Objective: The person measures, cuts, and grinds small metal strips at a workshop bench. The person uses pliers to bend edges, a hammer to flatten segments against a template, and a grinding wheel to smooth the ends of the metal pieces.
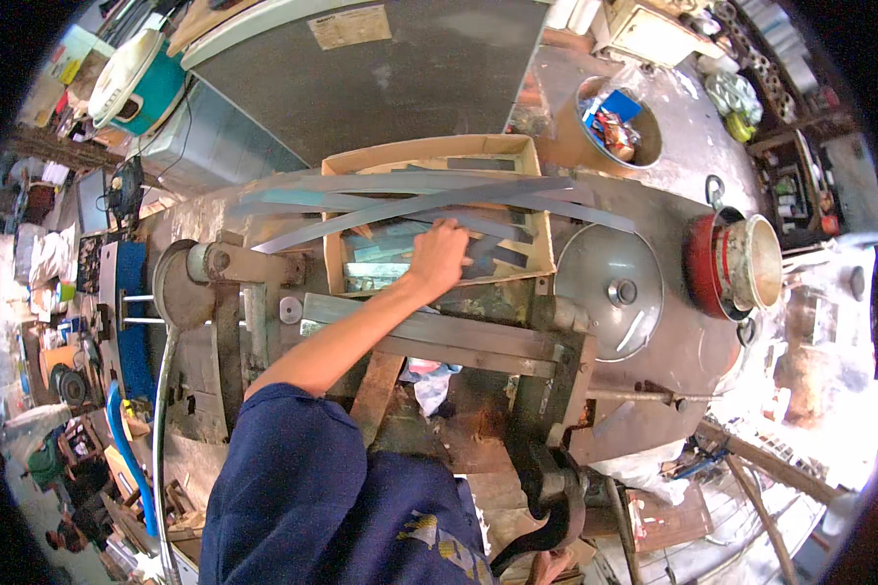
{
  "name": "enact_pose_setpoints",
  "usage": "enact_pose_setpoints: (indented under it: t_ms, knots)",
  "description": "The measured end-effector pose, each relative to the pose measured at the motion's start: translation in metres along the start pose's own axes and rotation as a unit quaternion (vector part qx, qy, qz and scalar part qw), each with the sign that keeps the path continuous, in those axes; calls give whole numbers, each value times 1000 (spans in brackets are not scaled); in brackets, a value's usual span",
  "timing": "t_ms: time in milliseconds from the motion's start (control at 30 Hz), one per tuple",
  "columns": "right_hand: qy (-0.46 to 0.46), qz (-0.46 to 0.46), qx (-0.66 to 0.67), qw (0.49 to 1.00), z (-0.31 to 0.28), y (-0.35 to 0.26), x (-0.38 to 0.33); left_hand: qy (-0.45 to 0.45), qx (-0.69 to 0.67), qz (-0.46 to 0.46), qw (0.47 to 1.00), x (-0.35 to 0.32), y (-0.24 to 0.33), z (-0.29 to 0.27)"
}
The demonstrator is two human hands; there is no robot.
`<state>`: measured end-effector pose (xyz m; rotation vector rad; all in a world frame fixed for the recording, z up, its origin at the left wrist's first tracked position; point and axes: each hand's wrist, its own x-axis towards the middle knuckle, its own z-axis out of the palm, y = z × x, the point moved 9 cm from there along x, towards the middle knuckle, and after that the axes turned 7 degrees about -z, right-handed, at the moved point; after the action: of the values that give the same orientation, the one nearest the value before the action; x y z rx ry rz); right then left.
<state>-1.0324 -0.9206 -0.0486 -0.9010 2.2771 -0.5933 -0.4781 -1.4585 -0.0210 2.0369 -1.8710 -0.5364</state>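
Observation:
My left hand reaches over an open cardboard box, its fingers curled down among grey metal strips. What the fingertips pinch is hidden beneath the hand. Long thin metal strips lie across the box and cross each other just beyond my fingers. Shorter flat metal pieces fill the near left part of the box. At the lower edge, only part of my right hand shows, beside a dark curved lever; its grip cannot be made out.
Between me and the box stands a metal machine frame with a flat bar. A round metal lid lies right of the box, with a red pot beyond. A bin of rubbish and a large grey cabinet stand behind.

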Motion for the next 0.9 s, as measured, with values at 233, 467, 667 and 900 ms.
enact_pose_setpoints:
  t_ms: [233, 467, 667, 900]
  knots:
    - [-23, 10, -65, 998, 14, -62, -49, -95, -171, -32, 980, 21, -57, 17]
    - [-30, 48, 11, 998, 34, -61, -77, -287, -323, -41, 901, 3, -37, -35]
    - [-157, 116, 299, 934, 74, -86, -104, -143, -239, 99, 955, -69, 32, -74]
    - [-75, 156, 50, 984, 14, -148, -133, -35, -123, 258, 958, -134, 79, -59]
